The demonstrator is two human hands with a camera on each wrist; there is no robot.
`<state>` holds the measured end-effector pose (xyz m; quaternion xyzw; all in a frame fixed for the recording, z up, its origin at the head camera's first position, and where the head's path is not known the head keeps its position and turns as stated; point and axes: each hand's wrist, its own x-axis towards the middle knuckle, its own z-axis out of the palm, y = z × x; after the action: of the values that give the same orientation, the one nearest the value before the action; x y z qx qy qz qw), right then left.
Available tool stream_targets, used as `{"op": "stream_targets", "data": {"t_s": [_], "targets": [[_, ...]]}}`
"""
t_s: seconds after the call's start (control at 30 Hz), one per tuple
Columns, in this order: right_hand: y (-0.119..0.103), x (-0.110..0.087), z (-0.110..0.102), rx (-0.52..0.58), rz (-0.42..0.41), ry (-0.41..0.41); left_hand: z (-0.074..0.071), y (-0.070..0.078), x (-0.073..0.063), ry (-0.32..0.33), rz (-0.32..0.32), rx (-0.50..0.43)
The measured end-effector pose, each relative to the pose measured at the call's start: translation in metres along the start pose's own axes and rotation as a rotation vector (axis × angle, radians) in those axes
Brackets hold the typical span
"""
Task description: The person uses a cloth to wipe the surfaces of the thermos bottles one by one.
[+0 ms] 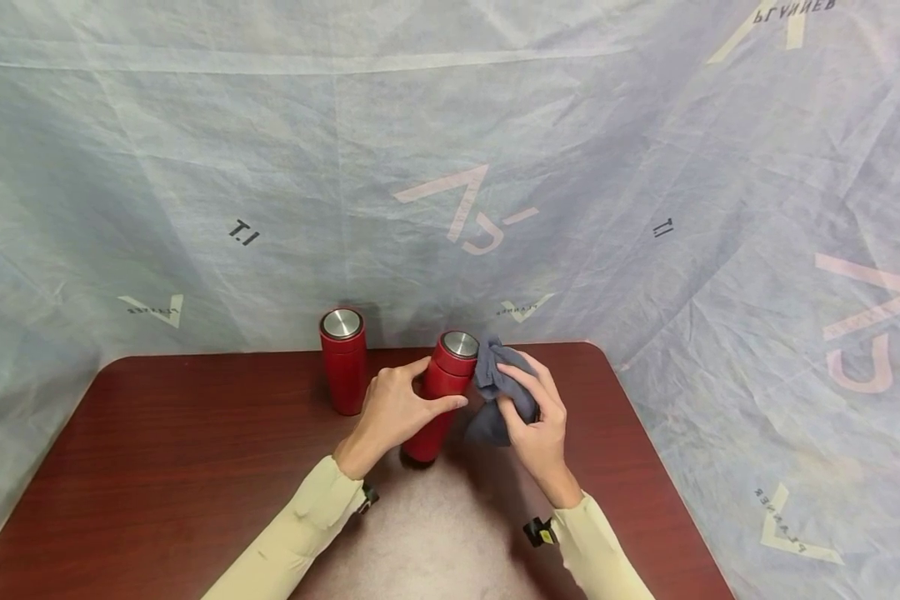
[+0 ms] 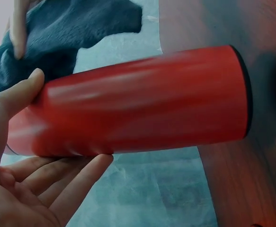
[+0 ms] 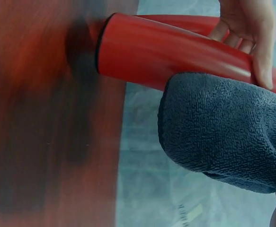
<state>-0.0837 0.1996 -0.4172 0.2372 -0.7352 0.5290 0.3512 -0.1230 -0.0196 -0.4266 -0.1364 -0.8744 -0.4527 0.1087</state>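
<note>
A red thermos [image 1: 437,400] with a silver-topped lid is held slightly tilted by my left hand [image 1: 396,408]. In the left wrist view the thumb lies along one side of the thermos [image 2: 142,101] and the fingers along the other. Its black-rimmed base appears lifted off the table. My right hand [image 1: 542,425] pinches a bunched dark grey-blue cloth [image 1: 501,383] close to the right of the lid. The right wrist view shows the cloth [image 3: 218,127] hanging in front of part of the thermos [image 3: 171,49]. Most of the right hand is out of that view.
A second red thermos [image 1: 343,367] stands upright to the left, near the table's back edge. The dark reddish wooden table [image 1: 180,467] is bordered by a grey-blue fabric sheet [image 1: 285,167] with printed letters, hanging behind and at both sides.
</note>
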Motion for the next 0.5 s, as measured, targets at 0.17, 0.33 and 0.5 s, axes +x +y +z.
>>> {"op": "stream_targets", "data": {"t_s": [0.17, 0.33, 0.5], "targets": [[0.026, -0.023, -0.011, -0.006, 0.124, 0.029, -0.001, -0.001, 0.000, 0.011, -0.013, -0.091], [0.031, -0.037, -0.015, 0.016, 0.250, 0.081, -0.002, 0.001, 0.002, 0.027, -0.066, -0.203], [0.035, -0.048, -0.017, 0.071, 0.363, 0.153, -0.002, 0.004, 0.007, 0.053, -0.133, -0.270]]}}
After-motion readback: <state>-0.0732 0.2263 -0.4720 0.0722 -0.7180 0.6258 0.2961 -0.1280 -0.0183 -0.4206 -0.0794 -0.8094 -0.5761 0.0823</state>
